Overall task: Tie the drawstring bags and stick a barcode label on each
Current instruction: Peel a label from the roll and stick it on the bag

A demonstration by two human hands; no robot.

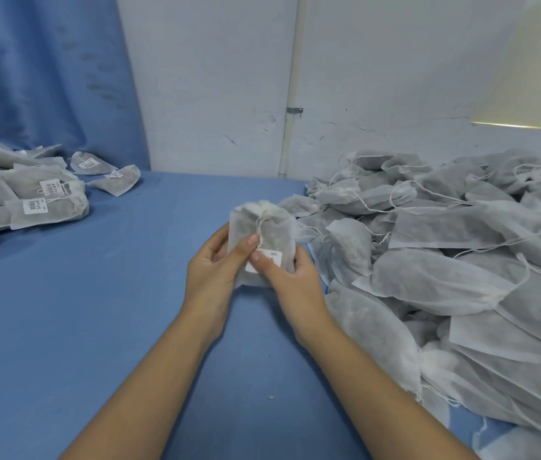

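Observation:
I hold one white drawstring bag (pixel 275 227) upright above the blue table, its gathered neck at the top and its string hanging down the front. My left hand (pixel 216 263) grips its left side, thumb on the front. My right hand (pixel 290 277) grips the lower right, thumb pressing a white barcode label (pixel 270 258) onto the bag's front. The bag's lower part is hidden behind my fingers.
A large heap of unlabelled bags (pixel 461 260) with loose strings covers the right side of the blue table (pixel 96 310). A smaller pile of labelled bags (pixel 30 194) lies at the far left. A blue curtain (pixel 40 71) and a white wall stand behind.

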